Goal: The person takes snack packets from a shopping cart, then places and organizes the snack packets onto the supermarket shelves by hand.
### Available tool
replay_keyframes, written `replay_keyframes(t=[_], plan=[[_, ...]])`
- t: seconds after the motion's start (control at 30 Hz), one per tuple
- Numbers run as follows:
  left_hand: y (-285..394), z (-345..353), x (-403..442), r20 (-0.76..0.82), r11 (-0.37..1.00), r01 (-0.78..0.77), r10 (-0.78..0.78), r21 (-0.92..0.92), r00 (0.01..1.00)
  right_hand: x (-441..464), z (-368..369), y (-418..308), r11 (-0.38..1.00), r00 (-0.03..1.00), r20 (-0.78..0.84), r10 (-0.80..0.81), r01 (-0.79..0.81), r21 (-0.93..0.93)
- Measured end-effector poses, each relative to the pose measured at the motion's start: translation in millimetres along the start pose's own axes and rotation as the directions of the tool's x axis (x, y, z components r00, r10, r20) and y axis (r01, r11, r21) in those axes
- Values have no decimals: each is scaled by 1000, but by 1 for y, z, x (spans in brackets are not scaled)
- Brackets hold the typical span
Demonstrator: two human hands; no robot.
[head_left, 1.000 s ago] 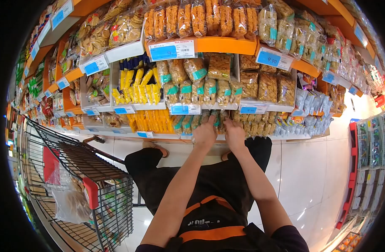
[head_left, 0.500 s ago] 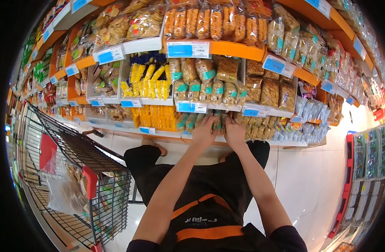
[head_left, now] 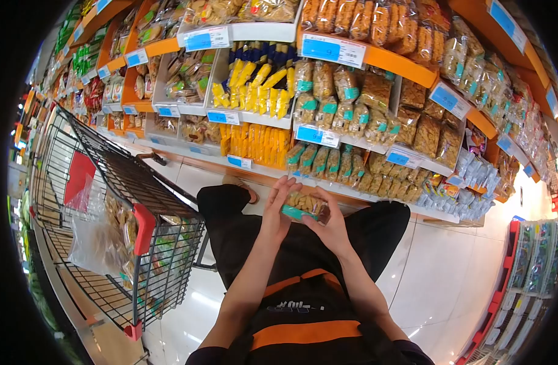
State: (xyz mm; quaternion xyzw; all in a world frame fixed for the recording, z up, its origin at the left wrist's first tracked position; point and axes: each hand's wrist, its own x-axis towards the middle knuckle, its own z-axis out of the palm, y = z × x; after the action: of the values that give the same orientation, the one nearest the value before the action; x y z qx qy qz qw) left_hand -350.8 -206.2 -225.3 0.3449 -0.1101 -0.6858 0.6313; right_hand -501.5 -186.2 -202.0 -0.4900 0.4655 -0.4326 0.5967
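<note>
A clear snack packet with a teal label point(head_left: 304, 205) is held between both hands, in front of the lowest shelf and above the lap. My left hand point(head_left: 278, 205) is on the packet's left end, its fingers pointing up. On the right end, the thumb and fingers of my right hand point(head_left: 329, 221) are closed round it. Just beyond the hands, similar teal-labelled packets point(head_left: 320, 163) stand in a row on the bottom shelf. More of them point(head_left: 327, 114) fill the shelf above. Yellow packets point(head_left: 254, 145) are to their left.
A wire shopping cart point(head_left: 142, 228) with bagged goods stands at the left. Stocked shelves with a price-tagged orange edge point(head_left: 407, 70) curve across the top. At the right is a rack with a red edge point(head_left: 504, 277). White floor tiles point(head_left: 437, 261) show between.
Both hands have drawn back from the bottom shelf toward the body, and a teal-labelled packet is now between them. The view has shifted, with the shelves turned and moved right.
</note>
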Motion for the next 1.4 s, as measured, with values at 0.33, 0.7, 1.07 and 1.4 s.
replay_keyframes(t=[0.33, 0.7, 1.07, 1.4], plan=[[21, -10, -22, -25, 952, 207, -207, 227, 978, 10, -2, -10, 969, 995, 49, -89, 98, -227], [40, -16, -10, -186, 903, 255, -201, 347, 962, 23, 7, -21, 599, 891, 260, -371, 444, -667], [25, 3, 62, 207, 817, -106, -17, 567, 978, 128, 36, 32, 679, 785, -249, -567, 274, -681], [2, -33, 125, 271, 422, -380, 295, 823, 916, 178, 55, 26, 506, 863, -412, -292, -226, -833]])
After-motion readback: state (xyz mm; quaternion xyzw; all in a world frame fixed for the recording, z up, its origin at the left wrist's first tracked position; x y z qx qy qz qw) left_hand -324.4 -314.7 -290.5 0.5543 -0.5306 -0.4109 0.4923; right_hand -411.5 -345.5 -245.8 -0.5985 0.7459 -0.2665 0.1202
